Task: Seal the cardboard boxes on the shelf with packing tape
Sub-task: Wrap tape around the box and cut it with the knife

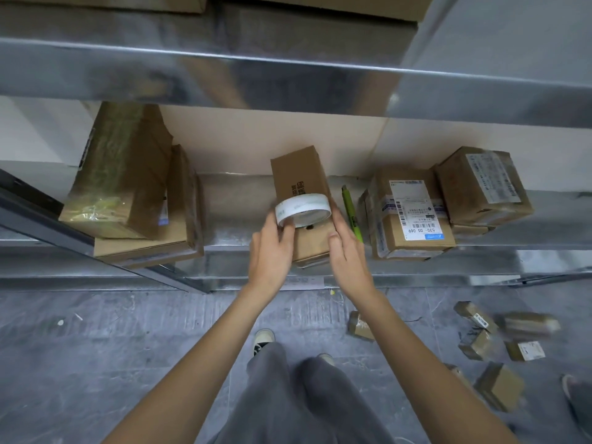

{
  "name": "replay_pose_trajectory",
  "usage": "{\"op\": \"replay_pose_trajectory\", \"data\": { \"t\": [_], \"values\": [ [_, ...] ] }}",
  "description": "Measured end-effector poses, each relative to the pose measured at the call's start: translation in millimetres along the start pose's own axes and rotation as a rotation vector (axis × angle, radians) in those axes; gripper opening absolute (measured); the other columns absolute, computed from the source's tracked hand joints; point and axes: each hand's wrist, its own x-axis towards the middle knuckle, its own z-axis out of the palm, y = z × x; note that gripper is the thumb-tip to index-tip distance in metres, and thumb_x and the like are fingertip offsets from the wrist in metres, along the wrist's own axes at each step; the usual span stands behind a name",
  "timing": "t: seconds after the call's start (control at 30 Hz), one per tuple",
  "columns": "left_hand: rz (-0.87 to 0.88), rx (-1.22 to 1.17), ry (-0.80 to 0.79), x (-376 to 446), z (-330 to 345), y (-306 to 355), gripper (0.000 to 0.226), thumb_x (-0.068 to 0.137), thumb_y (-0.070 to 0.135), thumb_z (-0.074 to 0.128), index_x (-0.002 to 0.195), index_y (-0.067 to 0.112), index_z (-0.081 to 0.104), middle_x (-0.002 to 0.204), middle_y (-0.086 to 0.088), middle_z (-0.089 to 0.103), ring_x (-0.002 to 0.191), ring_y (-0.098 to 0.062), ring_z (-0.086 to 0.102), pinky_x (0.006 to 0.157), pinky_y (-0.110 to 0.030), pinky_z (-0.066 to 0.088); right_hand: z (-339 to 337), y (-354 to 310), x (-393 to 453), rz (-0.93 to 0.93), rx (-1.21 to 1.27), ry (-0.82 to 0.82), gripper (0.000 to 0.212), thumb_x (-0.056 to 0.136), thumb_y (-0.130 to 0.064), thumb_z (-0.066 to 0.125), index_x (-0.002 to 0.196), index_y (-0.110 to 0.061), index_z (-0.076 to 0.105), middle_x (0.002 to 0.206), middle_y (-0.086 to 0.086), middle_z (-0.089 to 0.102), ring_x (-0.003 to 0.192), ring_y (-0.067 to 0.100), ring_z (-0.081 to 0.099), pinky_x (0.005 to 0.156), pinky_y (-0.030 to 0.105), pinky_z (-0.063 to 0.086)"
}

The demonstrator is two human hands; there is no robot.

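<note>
A small brown cardboard box (299, 177) lies lengthwise on the metal shelf (234, 216), its near end at the shelf's front edge. A white roll of packing tape (302, 208) sits on top of the box. My left hand (270, 251) grips the roll's left side with thumb and fingers. My right hand (347, 248) rests flat against the box's right side, fingers straight.
A green utility knife (351, 211) lies on the shelf right of the box. Labelled taped parcels (410, 216) stand further right, stacked boxes (134, 193) at the left. An upper shelf (288, 78) overhangs. Several small parcels (499, 338) lie on the floor at right.
</note>
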Motion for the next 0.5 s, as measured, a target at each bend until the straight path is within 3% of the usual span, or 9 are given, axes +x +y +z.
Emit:
{"op": "replay_pose_trajectory", "data": {
  "t": [0.07,0.1,0.13,0.17,0.23,0.33,0.4,0.43,0.5],
  "values": [
    [0.017,0.007,0.004,-1,0,2,0.027,0.1,0.027,0.041,0.125,0.023,0.052,0.087,0.001,0.065,0.081,-0.025,0.062,0.07,-0.039,0.051,-3,1,-1,0.017,-0.027,0.011,0.062,0.091,-0.038,0.019,0.152,-0.035,0.024,0.124,-0.011,0.056,0.102,0.0,0.053,0.09,0.029,0.044],
    [0.005,0.001,-0.001,-1,0,4,0.026,0.1,0.025,0.039,0.123,0.022,0.05,0.082,0.0,0.063,0.075,-0.025,0.061,0.066,-0.042,0.053,-6,2,-2,0.018,-0.036,0.026,0.064,0.088,-0.041,0.017,0.152,-0.037,0.023,0.103,-0.015,0.056,0.083,-0.005,0.05,0.079,0.026,0.041],
    [0.001,0.006,-0.014,-1,0,6,0.024,0.1,0.024,0.038,0.121,0.021,0.048,0.078,-0.001,0.061,0.069,-0.025,0.06,0.062,-0.046,0.054,-8,2,-2,0.022,-0.047,0.035,0.066,0.086,-0.042,0.016,0.152,-0.038,0.024,0.091,-0.011,0.054,0.073,-0.003,0.045,0.073,0.024,0.037],
    [0.006,0.018,-0.034,-1,0,8,0.022,0.1,0.024,0.037,0.12,0.02,0.046,0.075,-0.003,0.06,0.066,-0.024,0.06,0.059,-0.049,0.055,-10,3,-2,0.029,-0.066,0.034,0.065,0.087,-0.041,0.016,0.151,-0.038,0.024,0.092,0.001,0.058,0.071,0.003,0.044,0.073,0.024,0.035],
    [0.022,0.04,-0.082,-1,-1,8,0.02,0.101,0.025,0.037,0.119,0.02,0.044,0.074,-0.004,0.061,0.065,-0.024,0.062,0.058,-0.051,0.056,-15,4,-2,0.034,-0.111,0.022,0.06,0.091,-0.032,0.021,0.151,-0.039,0.025,0.116,0.016,0.061,0.084,0.014,0.049,0.077,0.025,0.035],
    [-0.003,0.041,-0.185,5,-10,16,0.016,0.099,0.029,0.048,0.113,0.021,0.047,0.087,-0.001,0.065,0.079,-0.021,0.066,0.071,-0.049,0.058,-19,6,-3,0.008,-0.107,-0.01,0.049,0.103,-0.029,0.029,0.152,-0.031,0.026,0.133,0.007,0.056,0.109,0.018,0.055,0.092,0.03,0.042],
    [-0.024,0.106,-0.237,10,-19,27,0.039,0.091,0.038,0.063,0.122,0.021,0.046,0.114,0.002,0.062,0.103,-0.015,0.061,0.092,-0.039,0.052,-19,6,-5,0.021,-0.11,-0.052,0.049,0.105,-0.034,0.034,0.153,-0.025,0.026,0.148,0.002,0.044,0.132,0.019,0.044,0.108,0.036,0.036],
    [0.002,0.148,-0.226,13,-25,35,0.054,0.087,0.043,0.067,0.13,0.02,0.043,0.126,0.003,0.054,0.113,-0.013,0.053,0.098,-0.033,0.045,-17,7,-6,0.019,-0.11,-0.06,0.05,0.104,-0.037,0.034,0.153,-0.025,0.026,0.151,0.001,0.04,0.136,0.018,0.04,0.11,0.037,0.034],
    [0.147,0.219,-0.177,20,-34,61,0.067,0.083,0.052,0.067,0.135,0.019,0.041,0.133,0.0,0.049,0.121,-0.015,0.048,0.1,-0.034,0.042,-12,7,-5,0.005,-0.107,-0.05,0.048,0.105,-0.036,0.033,0.152,-0.026,0.028,0.148,0.0,0.044,0.131,0.019,0.045,0.105,0.038,0.039]
  ]
}}
